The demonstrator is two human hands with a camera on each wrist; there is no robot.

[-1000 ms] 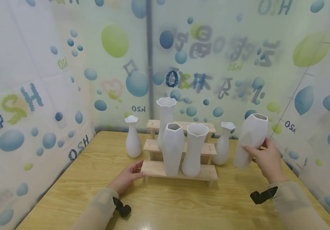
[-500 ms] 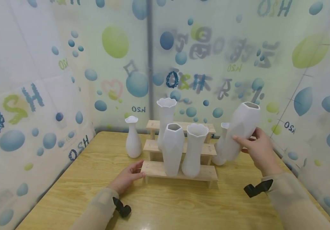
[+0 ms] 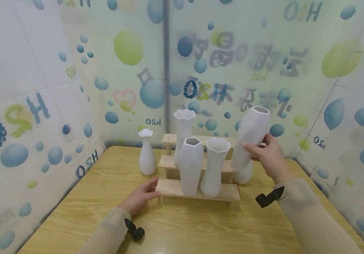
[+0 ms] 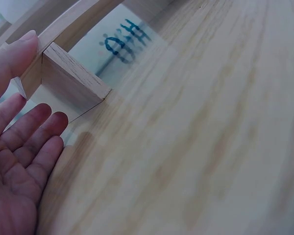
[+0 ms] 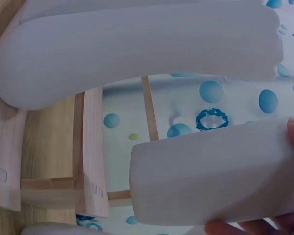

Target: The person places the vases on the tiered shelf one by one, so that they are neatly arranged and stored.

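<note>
My right hand (image 3: 270,157) grips a white faceted vase (image 3: 251,135), tilted and held in the air at the right end of a three-step wooden stand (image 3: 229,190). In the right wrist view, the base of this vase (image 5: 186,181) is close to the middle step, with a gap to the scalloped vase. My left hand (image 3: 140,195) holds the left end of the bottom step, thumb (image 4: 22,54) against the board. On the bottom step stand another faceted vase (image 3: 191,165) and a scalloped vase (image 3: 214,165). A taller scalloped vase (image 3: 184,123) stands behind, its base partly hidden.
A narrow-necked white vase (image 3: 147,158) stands on the wooden table (image 3: 182,229) left of the stand. Another vase (image 3: 244,174) stands to the right, mostly hidden behind the held one. A patterned curtain (image 3: 128,81) encloses the back and sides.
My right hand has moved left and up with the faceted vase, from the table's right side to the stand's right end. The left hand has stayed in place.
</note>
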